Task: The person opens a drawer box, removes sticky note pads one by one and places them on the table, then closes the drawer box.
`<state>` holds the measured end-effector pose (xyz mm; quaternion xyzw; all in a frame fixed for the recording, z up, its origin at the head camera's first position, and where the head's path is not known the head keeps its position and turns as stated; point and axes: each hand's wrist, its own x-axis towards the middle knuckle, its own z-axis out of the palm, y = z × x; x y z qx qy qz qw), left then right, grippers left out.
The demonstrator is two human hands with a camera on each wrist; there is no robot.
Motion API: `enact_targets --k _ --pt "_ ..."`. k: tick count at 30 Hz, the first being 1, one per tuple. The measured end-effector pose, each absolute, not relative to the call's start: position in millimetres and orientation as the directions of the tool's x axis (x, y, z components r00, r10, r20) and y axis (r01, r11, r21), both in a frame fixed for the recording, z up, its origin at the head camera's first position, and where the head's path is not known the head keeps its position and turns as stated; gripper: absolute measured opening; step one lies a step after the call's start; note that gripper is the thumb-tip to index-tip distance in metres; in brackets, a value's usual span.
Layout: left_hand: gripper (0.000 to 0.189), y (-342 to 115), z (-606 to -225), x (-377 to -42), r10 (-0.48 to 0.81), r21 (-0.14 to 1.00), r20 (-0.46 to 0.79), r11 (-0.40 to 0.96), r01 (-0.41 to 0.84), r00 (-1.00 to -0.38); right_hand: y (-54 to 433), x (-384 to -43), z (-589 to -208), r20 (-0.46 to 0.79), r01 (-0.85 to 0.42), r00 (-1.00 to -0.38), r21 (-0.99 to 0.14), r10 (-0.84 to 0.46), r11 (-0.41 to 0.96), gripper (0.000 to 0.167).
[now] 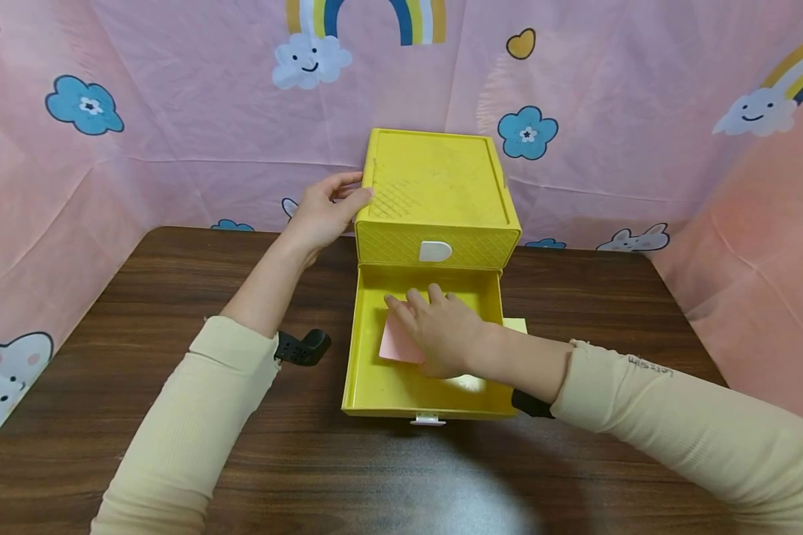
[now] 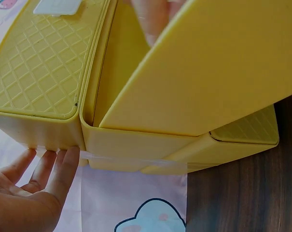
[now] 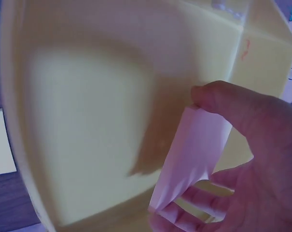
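A yellow two-tier drawer box (image 1: 435,174) stands on the table, its lower drawer (image 1: 391,392) pulled far out. My left hand (image 1: 324,212) is at the box's upper left, thumb on the top edge. Its straight fingers (image 2: 63,176) press the side wall in the left wrist view. Inside the lower drawer, my right hand (image 1: 448,334) holds a pink sticky-note pad (image 3: 196,150) between thumb and fingers. The pad hangs tilted over the drawer floor, partly covered by the hand in the head view.
A pale yellow paper square (image 1: 516,325) lies on the dark wooden table (image 1: 294,461), just right of the drawer and partly hidden by the right forearm. The upper drawer with a white pull tab (image 1: 435,251) is closed. Patterned pink cloth (image 1: 227,111) hangs behind and beside the table.
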<state>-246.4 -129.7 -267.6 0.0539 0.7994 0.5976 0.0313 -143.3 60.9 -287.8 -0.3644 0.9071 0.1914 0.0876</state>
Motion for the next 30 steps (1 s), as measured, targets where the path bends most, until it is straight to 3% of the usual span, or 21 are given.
enact_targets --k 15,30 --pt "0.052 -130 -266 -246 0.125 0.956 0.0 0.291 0.037 -0.992 79 -142 -270 -0.166 -0.745 -0.662 0.251 -0.731 0.618 0.087" --pt "0.051 -129 -266 -245 0.138 0.958 0.009 0.282 0.048 -0.99 97 -139 -253 -0.123 -0.785 -0.615 0.19 -0.779 0.589 0.084"
